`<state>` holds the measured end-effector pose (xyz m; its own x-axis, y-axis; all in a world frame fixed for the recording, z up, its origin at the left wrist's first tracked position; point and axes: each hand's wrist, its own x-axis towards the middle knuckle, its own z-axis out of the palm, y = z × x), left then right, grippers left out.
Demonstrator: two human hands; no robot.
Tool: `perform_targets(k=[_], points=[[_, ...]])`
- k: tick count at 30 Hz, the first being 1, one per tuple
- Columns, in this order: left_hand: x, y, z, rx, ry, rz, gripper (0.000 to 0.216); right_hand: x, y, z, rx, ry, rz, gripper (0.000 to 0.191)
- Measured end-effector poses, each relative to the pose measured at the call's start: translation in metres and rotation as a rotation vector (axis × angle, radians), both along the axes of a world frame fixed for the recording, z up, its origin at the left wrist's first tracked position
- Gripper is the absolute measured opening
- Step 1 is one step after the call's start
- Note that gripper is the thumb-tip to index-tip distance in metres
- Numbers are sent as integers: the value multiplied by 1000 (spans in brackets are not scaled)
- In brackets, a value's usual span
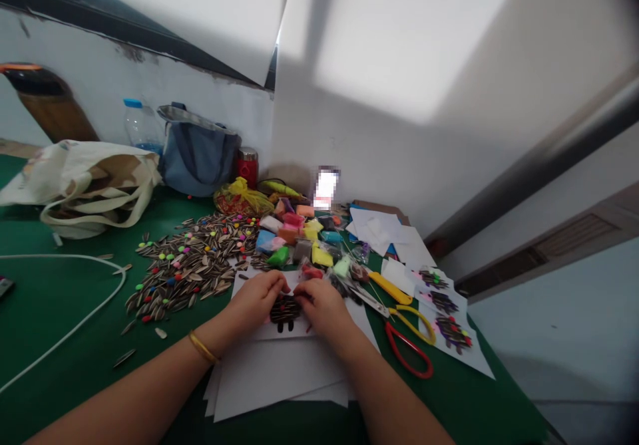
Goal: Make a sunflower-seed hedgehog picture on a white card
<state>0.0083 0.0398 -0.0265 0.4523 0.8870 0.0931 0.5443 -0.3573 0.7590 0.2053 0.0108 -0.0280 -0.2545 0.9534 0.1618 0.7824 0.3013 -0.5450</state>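
Observation:
A small dark figure (284,310) of striped sunflower seeds, with two black feet, lies on a sheet of white paper in front of me. My left hand (262,296) bends over its upper left edge, thumb and fingers pinched together. From the other side my right hand (322,306) comes in at its upper right, fingers curled and pressed close. Whatever is between the fingertips of either hand is hidden or too small to make out. Under the figure lies a stack of white paper (274,372).
Left of my hands spreads a heap of sunflower seeds (200,259) with coloured balls. Packets of coloured clay (322,253) lie ahead. Scissors (379,306), a yellow cutter (391,288) and finished seed figures (452,332) are to the right. Bags and a bottle (142,128) stand behind.

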Motion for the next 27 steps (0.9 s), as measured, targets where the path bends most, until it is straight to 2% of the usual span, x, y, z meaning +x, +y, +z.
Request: perform_targets(k=[4, 13, 27], points=[[2, 1, -4, 8, 23, 5, 32, -1, 0, -1, -23, -10, -22, 15], [6, 1, -3, 12, 34, 18, 30, -3, 0, 1, 38, 23, -20, 13], [5, 2, -6, -6, 23, 23, 31, -4, 0, 2, -8, -9, -59, 6]])
